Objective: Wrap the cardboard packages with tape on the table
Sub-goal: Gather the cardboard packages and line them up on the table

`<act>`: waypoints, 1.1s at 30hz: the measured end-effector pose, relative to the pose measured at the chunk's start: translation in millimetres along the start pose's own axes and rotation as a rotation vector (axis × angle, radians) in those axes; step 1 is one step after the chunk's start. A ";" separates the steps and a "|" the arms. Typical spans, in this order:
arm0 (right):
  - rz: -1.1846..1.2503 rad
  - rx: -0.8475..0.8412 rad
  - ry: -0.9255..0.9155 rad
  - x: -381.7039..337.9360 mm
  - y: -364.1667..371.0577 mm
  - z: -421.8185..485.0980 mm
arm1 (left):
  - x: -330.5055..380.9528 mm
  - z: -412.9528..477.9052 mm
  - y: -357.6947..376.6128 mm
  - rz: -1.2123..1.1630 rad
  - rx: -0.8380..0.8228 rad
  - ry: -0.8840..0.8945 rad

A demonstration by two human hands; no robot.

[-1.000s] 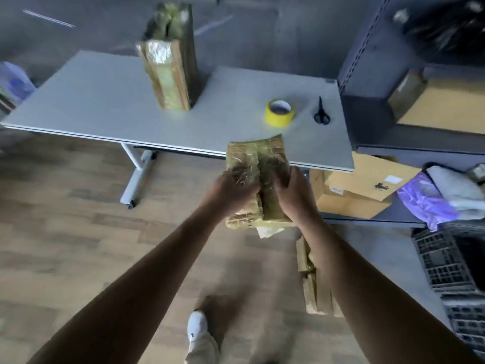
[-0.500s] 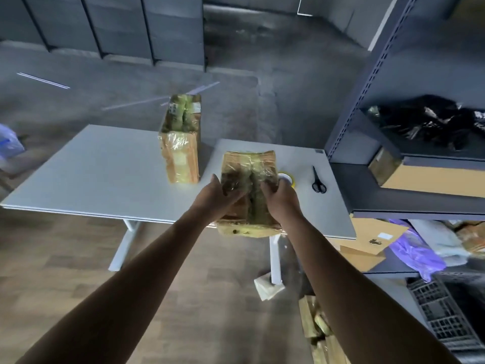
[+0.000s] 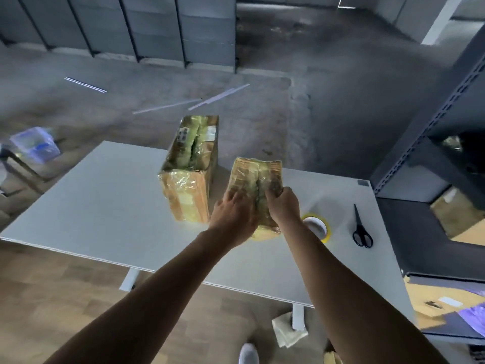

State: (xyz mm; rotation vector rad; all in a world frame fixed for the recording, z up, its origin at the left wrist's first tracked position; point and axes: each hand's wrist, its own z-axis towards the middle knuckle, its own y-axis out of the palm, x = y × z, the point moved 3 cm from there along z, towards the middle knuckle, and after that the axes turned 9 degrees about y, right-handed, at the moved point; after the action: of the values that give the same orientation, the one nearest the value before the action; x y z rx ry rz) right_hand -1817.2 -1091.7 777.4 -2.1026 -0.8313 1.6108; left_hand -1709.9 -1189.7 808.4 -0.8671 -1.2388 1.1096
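I hold a flat cardboard package (image 3: 256, 177), wound in clear yellowish tape, upright over the white table (image 3: 105, 206). My left hand (image 3: 233, 216) grips its left side and my right hand (image 3: 283, 206) grips its right side. A second, taller taped cardboard package (image 3: 190, 179) stands on the table just left of it. A yellow tape roll (image 3: 319, 228) lies on the table to the right, partly hidden behind my right wrist. Black scissors (image 3: 360, 229) lie further right.
A dark metal shelf rack (image 3: 433, 179) with cardboard boxes stands against the table's right end. A crumpled sheet (image 3: 287, 331) and more cardboard lie on the wooden floor below the table's near edge. A clear plastic bin (image 3: 35, 147) sits far left.
I have carried the package from below the table's near edge up and forward over the tabletop, next to the standing package. The view has tilted up and come closer to the table.
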 end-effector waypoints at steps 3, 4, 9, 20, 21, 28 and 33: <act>0.013 -0.059 0.016 -7.1 9.9 41.1 | -11.9 36.5 17.5 0.007 -0.128 -0.042; 0.019 -0.075 0.016 -8.8 13.9 53.5 | -18.1 47.2 23.2 0.007 -0.165 -0.057; 0.041 -0.090 0.009 -20.3 31.9 92.9 | -46.0 81.1 43.2 0.027 -0.304 -0.100; -0.080 -0.202 0.053 -12.4 10.9 91.9 | -40.4 85.2 47.8 0.032 -0.241 -0.076; -0.065 -0.201 0.061 -9.8 7.1 86.1 | -37.7 81.8 46.4 0.023 -0.239 -0.074; 0.124 -0.118 0.041 -0.4 -20.5 13.8 | -7.0 33.3 24.0 -0.112 -0.164 -0.037; 0.232 -0.053 0.038 14.9 -39.0 -70.8 | 28.8 -24.8 1.4 -0.333 -0.035 -0.067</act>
State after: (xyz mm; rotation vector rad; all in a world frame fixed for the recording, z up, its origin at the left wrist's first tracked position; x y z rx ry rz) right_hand -1755.8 -1047.8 810.1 -2.3318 -0.6438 1.6722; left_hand -1686.4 -1160.0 811.2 -0.6240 -1.4031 0.8563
